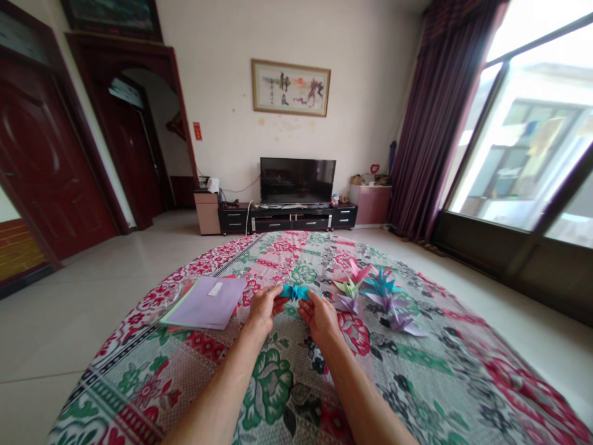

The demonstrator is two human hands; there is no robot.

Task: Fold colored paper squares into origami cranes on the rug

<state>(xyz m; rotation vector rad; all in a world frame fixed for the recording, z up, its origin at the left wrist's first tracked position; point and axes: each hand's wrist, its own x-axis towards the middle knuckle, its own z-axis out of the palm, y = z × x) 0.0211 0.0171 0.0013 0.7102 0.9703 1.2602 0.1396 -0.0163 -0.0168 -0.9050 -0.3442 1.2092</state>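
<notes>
Between my two hands, above the middle of the table, is a blue origami crane (295, 293). My left hand (265, 309) pinches its left end between thumb and fingers. The right end is pinched the same way by my right hand (319, 312). To the right lies a group of folded paper cranes: a green one (348, 287), a pink one (358, 271), a blue one (382, 283) and several purple ones (404, 322). On the left, a stack of square paper (204, 306) has a purple sheet on top with a small white piece (215, 288) on it.
A flowered cloth (269, 386) covers the round table under my hands. Beyond it stand a low black cabinet (291, 220) and a television (298, 180). A dark curtain (445, 123) and large window are at right, and red-brown doors (50, 142) at left.
</notes>
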